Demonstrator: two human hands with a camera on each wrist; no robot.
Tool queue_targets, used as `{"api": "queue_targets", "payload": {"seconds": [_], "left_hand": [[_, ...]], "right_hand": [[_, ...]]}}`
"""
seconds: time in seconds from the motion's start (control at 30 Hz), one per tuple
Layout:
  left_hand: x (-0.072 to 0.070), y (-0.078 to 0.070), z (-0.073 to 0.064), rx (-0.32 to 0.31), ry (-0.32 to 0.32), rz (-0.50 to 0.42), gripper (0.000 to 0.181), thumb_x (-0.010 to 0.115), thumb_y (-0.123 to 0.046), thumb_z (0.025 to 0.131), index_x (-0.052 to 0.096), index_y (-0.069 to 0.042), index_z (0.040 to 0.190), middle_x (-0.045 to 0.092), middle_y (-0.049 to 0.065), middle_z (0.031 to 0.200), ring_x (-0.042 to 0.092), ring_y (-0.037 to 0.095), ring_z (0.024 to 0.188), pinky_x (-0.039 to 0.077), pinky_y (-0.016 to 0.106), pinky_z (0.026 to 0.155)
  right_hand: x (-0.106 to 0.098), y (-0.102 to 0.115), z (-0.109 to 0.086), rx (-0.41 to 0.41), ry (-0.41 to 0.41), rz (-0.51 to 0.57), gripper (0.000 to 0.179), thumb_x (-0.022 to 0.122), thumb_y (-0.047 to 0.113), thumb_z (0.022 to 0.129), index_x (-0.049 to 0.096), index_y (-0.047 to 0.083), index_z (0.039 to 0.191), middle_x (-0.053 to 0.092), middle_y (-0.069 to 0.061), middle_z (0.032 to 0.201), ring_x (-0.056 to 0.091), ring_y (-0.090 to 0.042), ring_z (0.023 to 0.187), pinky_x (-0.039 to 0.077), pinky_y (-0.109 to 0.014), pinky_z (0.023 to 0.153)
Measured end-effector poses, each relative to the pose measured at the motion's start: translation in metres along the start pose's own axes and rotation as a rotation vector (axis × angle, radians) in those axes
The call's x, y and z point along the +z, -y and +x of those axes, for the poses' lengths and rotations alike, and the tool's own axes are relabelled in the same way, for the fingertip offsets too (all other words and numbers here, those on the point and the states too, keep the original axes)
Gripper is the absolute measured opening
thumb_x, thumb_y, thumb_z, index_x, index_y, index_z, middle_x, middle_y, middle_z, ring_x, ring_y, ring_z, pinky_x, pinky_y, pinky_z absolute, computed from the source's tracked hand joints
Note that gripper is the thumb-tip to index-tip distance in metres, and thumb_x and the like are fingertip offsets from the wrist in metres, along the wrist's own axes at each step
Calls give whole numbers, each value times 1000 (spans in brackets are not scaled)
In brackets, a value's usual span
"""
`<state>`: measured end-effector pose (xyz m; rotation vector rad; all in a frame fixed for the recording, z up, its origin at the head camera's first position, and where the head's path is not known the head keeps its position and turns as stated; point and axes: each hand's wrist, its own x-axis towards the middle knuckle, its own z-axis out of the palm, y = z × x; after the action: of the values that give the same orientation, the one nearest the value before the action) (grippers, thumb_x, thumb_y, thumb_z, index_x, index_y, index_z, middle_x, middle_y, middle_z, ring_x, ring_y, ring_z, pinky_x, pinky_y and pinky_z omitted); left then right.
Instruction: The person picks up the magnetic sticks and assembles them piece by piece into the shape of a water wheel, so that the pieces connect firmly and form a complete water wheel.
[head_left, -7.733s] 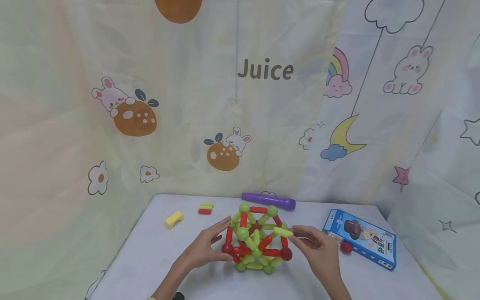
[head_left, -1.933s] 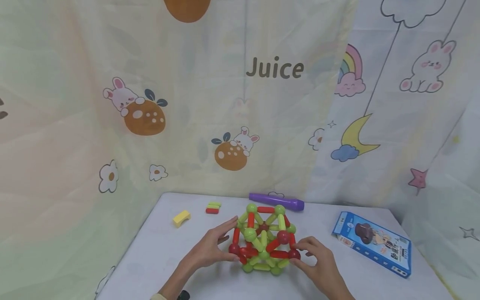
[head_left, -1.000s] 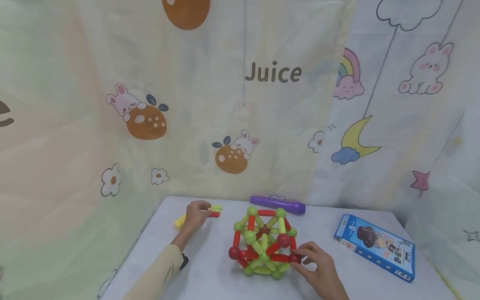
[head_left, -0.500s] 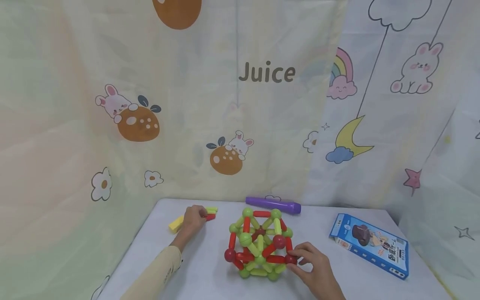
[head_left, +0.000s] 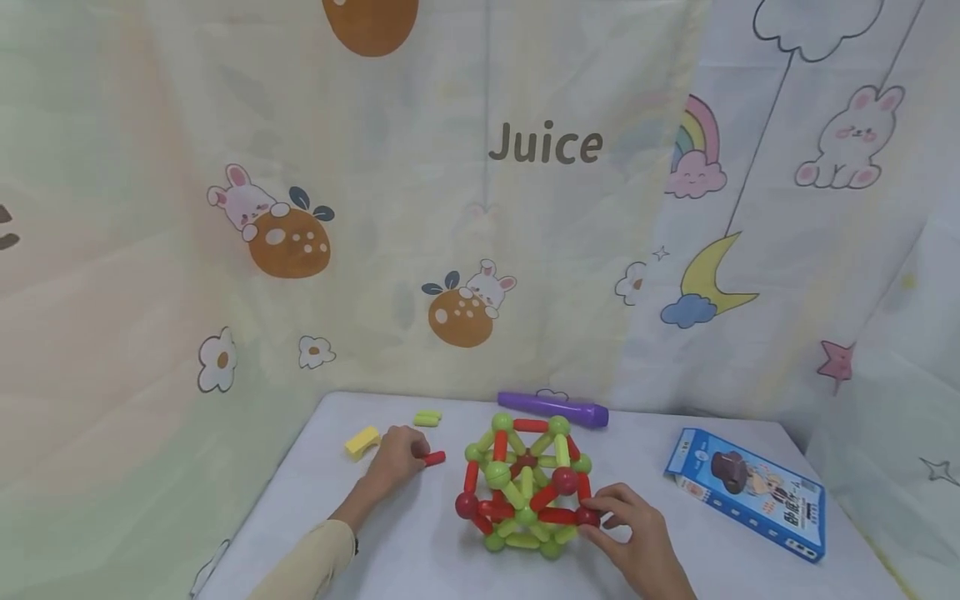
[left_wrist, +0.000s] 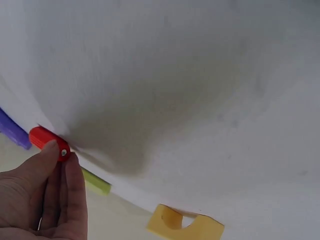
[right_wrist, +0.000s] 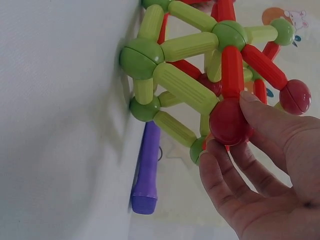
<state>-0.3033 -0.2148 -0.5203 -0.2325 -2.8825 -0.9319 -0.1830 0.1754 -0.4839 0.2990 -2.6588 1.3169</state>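
My left hand pinches a red magnetic rod between thumb and fingertips, close over the table left of the ball-and-rod structure. A small round metal dot shows on the rod's end in the left wrist view. The structure, built of green and red balls joined by green and red rods, stands mid-table. My right hand grips a red ball at its lower right corner, thumb on one side and fingers on the other. Behind my left hand lie green rods, side by side.
A yellow arch block lies left of my left hand. A purple microphone-shaped piece rests along the table's back edge. On the right lies a blue printed box. Patterned cloth hangs behind the table.
A green rod and a red ball went onto the structure's upper right front. My left hand left the structure, reached the loose rods and drew the red one toward me. My right hand stays on its ball.
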Motion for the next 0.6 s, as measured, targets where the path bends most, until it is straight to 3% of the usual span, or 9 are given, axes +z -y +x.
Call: {"api": "queue_targets", "payload": {"seconds": [0.17, 0.6], "left_hand": [[2, -6, -20, 48, 11, 40, 16, 88, 5, 83, 81, -9, 86, 73, 0, 82, 62, 16, 79, 63, 37, 77], [1, -27, -67, 34, 115, 21, 18, 89, 5, 82, 77, -9, 83, 69, -2, 75, 57, 13, 73, 60, 32, 72]], "right_hand": [[2, 1, 0, -1, -22, 3, 29, 93, 5, 82, 84, 16, 108, 69, 8, 99, 66, -6, 89, 63, -28, 79], [2, 2, -2, -7, -37, -7, 31, 93, 3, 81, 84, 20, 105, 69, 8, 98, 66, -6, 89, 63, -27, 79]]}}
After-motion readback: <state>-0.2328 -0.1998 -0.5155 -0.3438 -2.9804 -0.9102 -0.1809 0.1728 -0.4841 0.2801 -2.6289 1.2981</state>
